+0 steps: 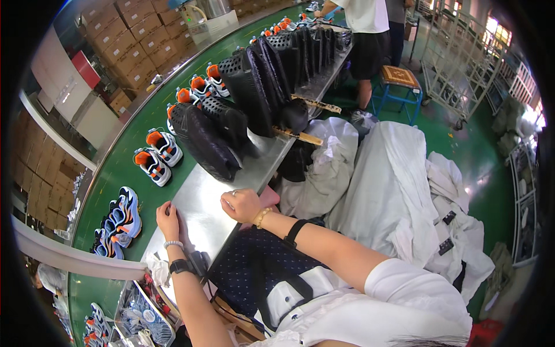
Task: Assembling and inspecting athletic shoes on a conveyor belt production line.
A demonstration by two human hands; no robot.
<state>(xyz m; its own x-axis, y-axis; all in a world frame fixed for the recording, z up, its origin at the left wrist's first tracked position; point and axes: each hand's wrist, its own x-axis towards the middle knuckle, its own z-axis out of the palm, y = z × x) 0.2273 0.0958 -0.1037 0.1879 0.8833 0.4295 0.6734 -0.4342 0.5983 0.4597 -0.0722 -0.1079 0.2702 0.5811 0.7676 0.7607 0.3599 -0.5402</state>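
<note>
Green factory flooring runs under everything I can see, with a curved green conveyor belt (pixel 124 168) sweeping along the left and a narrow steel table (pixel 202 214) lying between it and my lap. That smooth, brushed-metal table is bare where my hands are; its near edge cuts diagonally toward my dark dotted apron (pixel 254 272).

My left hand (pixel 168 220) lies flat near the table's left edge, fingers together and pressed to the metal, holding nothing. My right hand (pixel 243 204) rests at the table's right edge, fingers curled loosely inward — I cannot tell whether anything is inside them. Both wrists wear bead bracelets, and the left also carries a black watch.

Further up the table stands a row of black shoe uppers (pixel 254 92), some quilted, some perforated mesh, leaning against one another and filling that stretch edge to edge. Two wooden sticks (pixel 300 136) jut out from the row over the right edge.

On the belt, sneakers with orange heels (pixel 159 156) sit in pairs, and a blue-patterned pair (pixel 118 222) lies nearest my left hand, well apart from it. Stacked cardboard boxes (pixel 139 34) line the far side. To my right, white cloth sacks (pixel 399 191) are heaped on the floor — beyond them a blue stool (pixel 399 81) and another person standing.
</note>
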